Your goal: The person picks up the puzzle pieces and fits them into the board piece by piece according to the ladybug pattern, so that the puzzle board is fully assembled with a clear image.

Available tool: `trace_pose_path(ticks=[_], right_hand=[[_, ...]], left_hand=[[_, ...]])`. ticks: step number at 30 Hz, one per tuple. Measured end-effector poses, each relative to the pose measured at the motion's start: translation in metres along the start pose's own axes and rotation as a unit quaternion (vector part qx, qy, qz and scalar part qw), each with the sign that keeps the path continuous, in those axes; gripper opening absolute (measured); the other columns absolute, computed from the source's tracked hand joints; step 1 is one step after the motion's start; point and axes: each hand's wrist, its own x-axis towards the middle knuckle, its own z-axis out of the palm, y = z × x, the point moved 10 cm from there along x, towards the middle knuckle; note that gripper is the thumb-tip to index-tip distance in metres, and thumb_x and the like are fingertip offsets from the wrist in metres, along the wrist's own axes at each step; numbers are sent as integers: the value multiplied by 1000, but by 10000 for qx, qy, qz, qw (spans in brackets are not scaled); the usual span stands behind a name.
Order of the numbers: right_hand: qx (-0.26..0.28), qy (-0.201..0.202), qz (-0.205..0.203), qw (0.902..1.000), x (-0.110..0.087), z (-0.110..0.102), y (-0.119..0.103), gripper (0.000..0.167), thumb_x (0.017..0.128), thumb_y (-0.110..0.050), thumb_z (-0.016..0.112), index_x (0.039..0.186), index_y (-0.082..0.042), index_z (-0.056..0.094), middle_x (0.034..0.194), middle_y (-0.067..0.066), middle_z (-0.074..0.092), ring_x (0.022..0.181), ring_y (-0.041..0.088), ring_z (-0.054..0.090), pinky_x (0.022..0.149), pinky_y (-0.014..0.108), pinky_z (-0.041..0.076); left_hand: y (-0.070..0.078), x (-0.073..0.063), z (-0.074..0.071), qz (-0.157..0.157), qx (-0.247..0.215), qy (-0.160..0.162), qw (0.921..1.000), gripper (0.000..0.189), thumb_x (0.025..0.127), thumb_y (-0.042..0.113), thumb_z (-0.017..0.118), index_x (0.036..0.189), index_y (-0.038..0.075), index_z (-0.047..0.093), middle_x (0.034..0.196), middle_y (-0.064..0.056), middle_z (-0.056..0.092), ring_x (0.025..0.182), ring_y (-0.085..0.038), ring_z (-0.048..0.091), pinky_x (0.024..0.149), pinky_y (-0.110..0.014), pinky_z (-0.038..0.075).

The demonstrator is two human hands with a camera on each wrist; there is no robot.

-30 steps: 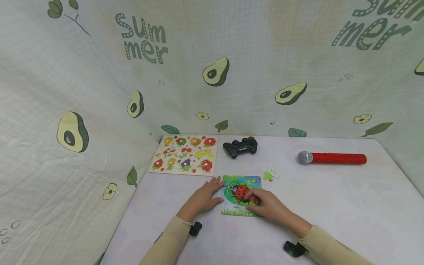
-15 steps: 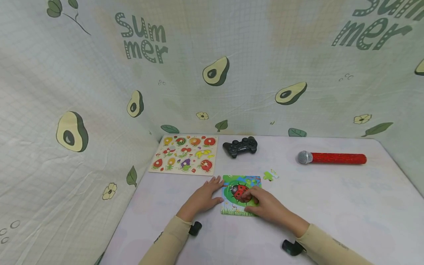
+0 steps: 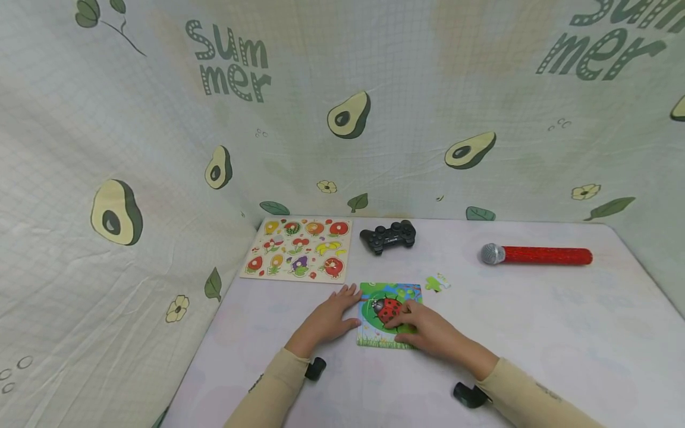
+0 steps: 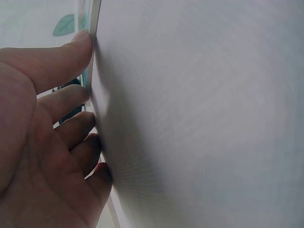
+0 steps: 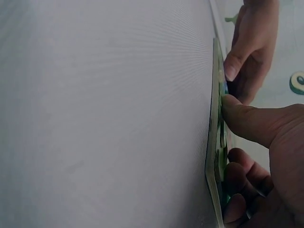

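Note:
A square ladybug jigsaw puzzle (image 3: 374,334) lies on the table in front of the person. The left hand (image 3: 333,315) lies spread with its fingers straight, fingertips and thumb right at the puzzle's left edge. In the left wrist view, the left thumb (image 4: 61,59) touches the board's thin edge. The right hand (image 3: 428,328) bends over the puzzle's right half, covering part of the ladybug. Its thumb and curled fingers hold a puzzle piece (image 5: 221,164) that sits slightly raised on the board in the right wrist view.
Loose green and white puzzle pieces (image 3: 434,284) lie just past the puzzle's upper right corner. Behind are a fruit peg board (image 3: 262,270), a black game controller (image 3: 389,237) and a red toy microphone (image 3: 547,255). An avocado-print cloth (image 3: 401,178) hangs behind the table.
The right hand has shifted slightly left, and its index finger has stretched down and left over the ladybug. The left hand has stayed in place.

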Motion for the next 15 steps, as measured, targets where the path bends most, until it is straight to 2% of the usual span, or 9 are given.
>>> trace_pose_path(ticks=[7, 15], right_hand=[[-145, 47, -83, 9999, 1, 1, -2, 25, 90, -26, 79, 115, -26, 77, 106, -9, 55, 89, 7, 54, 74, 26, 50], [-176, 69, 12, 9998, 0, 1, 0, 25, 91, -28, 78, 115, -27, 77, 106, -11, 53, 89, 5, 52, 75, 26, 49]], left_hand=[[-2, 1, 2, -44, 40, -4, 10000, 69, 97, 33, 71, 157, 15, 42, 166, -4, 28, 155, -22, 18, 126, -43, 19], [-2, 1, 2, -28, 68, 7, 10000, 69, 97, 34, 70, 157, 15, 42, 166, -4, 28, 155, -22, 18, 126, -43, 19]])
